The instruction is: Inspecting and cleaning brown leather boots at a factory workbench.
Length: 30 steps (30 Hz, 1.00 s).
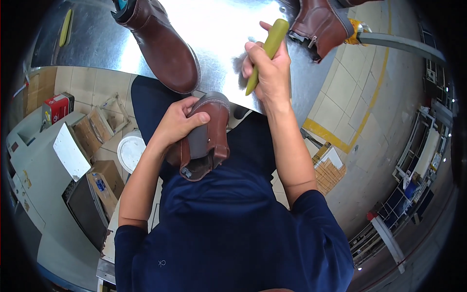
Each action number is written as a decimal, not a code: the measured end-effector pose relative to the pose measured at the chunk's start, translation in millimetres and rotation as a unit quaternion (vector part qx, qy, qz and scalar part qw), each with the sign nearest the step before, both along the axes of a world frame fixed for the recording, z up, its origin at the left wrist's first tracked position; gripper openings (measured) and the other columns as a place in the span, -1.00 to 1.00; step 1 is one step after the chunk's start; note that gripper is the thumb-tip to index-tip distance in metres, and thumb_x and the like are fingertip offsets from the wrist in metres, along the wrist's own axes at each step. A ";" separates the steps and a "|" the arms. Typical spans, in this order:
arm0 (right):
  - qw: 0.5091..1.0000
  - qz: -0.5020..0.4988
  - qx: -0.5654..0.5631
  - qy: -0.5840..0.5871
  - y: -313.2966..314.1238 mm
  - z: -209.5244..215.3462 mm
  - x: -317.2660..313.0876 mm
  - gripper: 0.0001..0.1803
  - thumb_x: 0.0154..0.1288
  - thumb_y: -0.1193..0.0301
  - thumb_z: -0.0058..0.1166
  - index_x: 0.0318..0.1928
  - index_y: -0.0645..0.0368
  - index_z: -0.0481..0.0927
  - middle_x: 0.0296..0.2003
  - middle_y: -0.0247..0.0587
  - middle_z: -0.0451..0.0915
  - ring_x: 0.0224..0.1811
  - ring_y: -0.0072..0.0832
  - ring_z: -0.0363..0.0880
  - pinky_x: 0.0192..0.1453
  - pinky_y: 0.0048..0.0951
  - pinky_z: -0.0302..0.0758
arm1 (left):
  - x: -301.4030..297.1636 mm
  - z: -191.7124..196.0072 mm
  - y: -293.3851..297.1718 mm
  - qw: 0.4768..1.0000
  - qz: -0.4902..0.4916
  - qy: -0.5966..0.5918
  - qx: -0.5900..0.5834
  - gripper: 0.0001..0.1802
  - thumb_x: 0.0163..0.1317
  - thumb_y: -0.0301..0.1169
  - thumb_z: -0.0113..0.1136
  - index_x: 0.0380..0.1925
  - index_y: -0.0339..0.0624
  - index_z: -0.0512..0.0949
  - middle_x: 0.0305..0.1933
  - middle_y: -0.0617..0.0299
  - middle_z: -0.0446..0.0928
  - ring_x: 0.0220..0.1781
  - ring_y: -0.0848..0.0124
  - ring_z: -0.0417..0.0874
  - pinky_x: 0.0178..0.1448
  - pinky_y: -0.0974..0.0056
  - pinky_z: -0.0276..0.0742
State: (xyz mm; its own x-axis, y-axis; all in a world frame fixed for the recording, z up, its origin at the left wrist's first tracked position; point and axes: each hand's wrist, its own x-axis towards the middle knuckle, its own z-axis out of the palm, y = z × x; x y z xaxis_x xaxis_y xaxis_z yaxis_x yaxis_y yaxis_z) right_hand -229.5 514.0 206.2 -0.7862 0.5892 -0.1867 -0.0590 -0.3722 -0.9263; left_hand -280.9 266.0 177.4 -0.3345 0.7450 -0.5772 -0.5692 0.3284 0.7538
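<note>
My left hand (179,121) grips a brown leather boot (206,141) held sole-up against my lap, fingers wrapped over its grey sole near the toe. My right hand (268,72) is raised above the metal table, closed around an olive-green tool handle (267,51); the tool's working end points down near the table edge and is partly hidden by my fingers. The hand with the tool is a short way up and right of the held boot, not touching it.
A shiny metal table (219,29) carries a second brown boot (163,46) at left and a third (323,24) at the top right. A yellow-green tool (65,27) lies far left. Cardboard boxes (99,131), a white lid (131,152) and a grey machine (29,160) are on my left; racks (418,160) on my right.
</note>
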 end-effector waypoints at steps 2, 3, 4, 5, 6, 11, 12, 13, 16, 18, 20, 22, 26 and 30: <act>0.995 0.026 -0.091 0.017 -5.5 -4.7 -2.5 -0.54 0.39 0.49 0.24 0.20 0.27 0.37 -0.53 -0.36 0.47 -0.66 -0.57 0.46 -0.56 -0.47 0.45 | -1.6 3.1 2.0 1.000 0.002 -0.009 -0.008 -0.34 0.20 -0.11 0.57 0.11 -0.37 0.57 -0.08 0.22 0.70 -0.09 0.54 0.68 0.06 0.38 0.61; 0.995 0.028 -0.096 0.014 -10.8 -4.7 -3.4 -0.54 0.39 0.49 0.24 0.20 0.27 0.37 -0.53 -0.36 0.47 -0.66 -0.57 0.46 -0.56 -0.47 0.45 | -3.2 3.7 2.9 1.000 0.000 -0.014 -0.012 -0.32 0.17 -0.12 0.60 0.12 -0.39 0.57 -0.07 0.21 0.70 -0.07 0.54 0.69 0.07 0.37 0.62; 0.988 0.015 -0.152 0.023 -17.4 -3.3 -3.6 -0.58 0.42 0.44 0.23 0.17 0.27 0.38 -0.57 -0.36 0.43 -0.70 -0.55 0.43 -0.60 -0.45 0.43 | -4.8 3.6 3.9 1.000 0.003 -0.017 -0.015 -0.32 0.17 -0.12 0.60 0.12 -0.39 0.57 -0.07 0.21 0.70 -0.07 0.54 0.69 0.07 0.37 0.62; 0.977 0.003 -0.209 0.032 -22.0 -2.6 -4.2 -0.61 0.44 0.40 0.21 0.14 0.26 0.39 -0.61 -0.36 0.39 -0.74 -0.53 0.39 -0.63 -0.43 0.41 | -5.5 3.7 3.9 1.000 -0.002 -0.013 -0.020 -0.29 0.15 -0.12 0.61 0.12 -0.40 0.57 -0.07 0.22 0.70 -0.07 0.54 0.68 0.07 0.37 0.61; 0.977 0.005 -0.212 0.029 -23.8 -5.7 -3.9 -0.61 0.44 0.40 0.21 0.14 0.26 0.39 -0.61 -0.36 0.39 -0.74 -0.53 0.39 -0.63 -0.43 0.41 | -5.8 2.8 3.5 1.000 -0.007 -0.008 -0.025 -0.27 0.12 -0.11 0.63 0.13 -0.41 0.56 -0.07 0.22 0.70 -0.07 0.55 0.67 0.07 0.37 0.61; 0.944 0.017 -0.314 0.099 -26.6 -20.0 -9.2 -0.77 0.55 0.25 -0.05 -0.02 0.15 0.45 -0.70 -0.37 0.29 -0.82 -0.52 0.24 -0.69 -0.41 0.32 | -6.1 -1.9 4.4 0.999 -0.005 0.003 -0.041 -0.23 0.07 -0.10 0.66 0.13 -0.42 0.57 -0.08 0.23 0.69 -0.08 0.57 0.65 0.06 0.38 0.60; 0.935 0.012 -0.329 0.131 -26.8 -22.2 -10.4 -0.80 0.51 0.32 0.00 -0.02 0.15 0.42 -0.70 -0.35 0.28 -0.83 -0.50 0.25 -0.71 -0.41 0.31 | -6.6 -1.5 5.6 0.999 -0.003 -0.001 -0.036 -0.23 0.05 -0.11 0.67 0.12 -0.42 0.57 -0.09 0.23 0.69 -0.09 0.58 0.64 0.06 0.38 0.60; 0.935 0.013 -0.332 0.129 -26.7 -24.0 -10.4 -0.80 0.51 0.32 0.00 -0.02 0.15 0.42 -0.70 -0.35 0.28 -0.83 -0.50 0.25 -0.71 -0.41 0.31 | -6.8 -0.8 6.0 0.999 -0.002 -0.003 -0.038 -0.23 0.05 -0.11 0.67 0.12 -0.42 0.57 -0.09 0.23 0.69 -0.09 0.58 0.64 0.06 0.38 0.60; 0.943 0.011 -0.303 0.139 -26.1 -28.7 -11.8 -0.84 0.49 0.38 -0.05 -0.02 0.14 0.42 -0.69 -0.34 0.27 -0.82 -0.51 0.24 -0.70 -0.41 0.31 | -8.1 0.1 7.9 0.999 -0.011 0.005 -0.050 -0.23 0.02 -0.11 0.69 0.10 -0.41 0.59 -0.11 0.23 0.70 -0.09 0.58 0.64 0.06 0.38 0.60; 0.949 0.021 -0.286 0.133 -27.0 -29.3 -12.1 -0.86 0.48 0.41 -0.07 -0.03 0.13 0.42 -0.68 -0.35 0.27 -0.81 -0.52 0.23 -0.69 -0.42 0.31 | -7.1 0.2 8.8 0.999 -0.001 0.007 -0.045 -0.19 -0.02 -0.10 0.71 0.10 -0.44 0.59 -0.13 0.21 0.71 -0.08 0.58 0.65 0.07 0.37 0.60; 0.947 0.014 -0.286 0.147 -28.8 -30.0 -8.9 -0.87 0.48 0.42 -0.06 -0.03 0.13 0.42 -0.67 -0.35 0.27 -0.79 -0.53 0.23 -0.67 -0.43 0.30 | -4.7 -4.2 5.8 0.999 0.001 0.012 -0.053 -0.17 -0.04 -0.10 0.72 0.11 -0.46 0.58 -0.13 0.20 0.71 -0.08 0.58 0.65 0.07 0.37 0.60; 0.944 0.008 -0.286 0.163 -32.6 -27.4 -4.6 -0.88 0.48 0.44 -0.06 -0.04 0.14 0.41 -0.65 -0.34 0.28 -0.78 -0.55 0.23 -0.65 -0.44 0.30 | -4.0 -7.1 3.8 0.998 0.004 0.018 -0.059 -0.14 -0.06 -0.09 0.73 0.11 -0.48 0.58 -0.13 0.19 0.71 -0.07 0.57 0.65 0.07 0.37 0.60; 0.952 0.056 -0.165 0.251 -41.3 -17.9 3.6 -0.87 0.49 0.51 0.01 -0.03 0.19 0.39 -0.54 -0.29 0.35 -0.68 -0.61 0.22 -0.55 -0.49 0.26 | -11.2 -2.6 7.8 0.998 -0.004 0.005 -0.059 -0.14 -0.08 -0.10 0.74 0.10 -0.50 0.59 -0.15 0.18 0.71 -0.10 0.57 0.65 0.05 0.36 0.61; 0.962 0.095 -0.100 0.236 -47.5 -11.6 5.4 -0.83 0.52 0.39 0.08 -0.01 0.16 0.44 -0.59 -0.41 0.26 -0.65 -0.62 0.17 -0.49 -0.44 0.21 | -10.3 2.1 10.5 0.998 -0.006 0.014 -0.058 -0.19 -0.07 -0.13 0.73 0.07 -0.49 0.61 -0.16 0.19 0.72 -0.11 0.57 0.64 0.04 0.36 0.61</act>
State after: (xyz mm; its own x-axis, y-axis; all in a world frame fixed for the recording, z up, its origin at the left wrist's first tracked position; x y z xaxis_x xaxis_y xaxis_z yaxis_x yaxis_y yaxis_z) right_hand -224.1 466.5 194.5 -0.9010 0.4161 0.1227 -0.3689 -0.5861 -0.7214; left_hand -291.1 276.5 179.6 -0.3427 0.6779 -0.6504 -0.5433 0.4218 0.7259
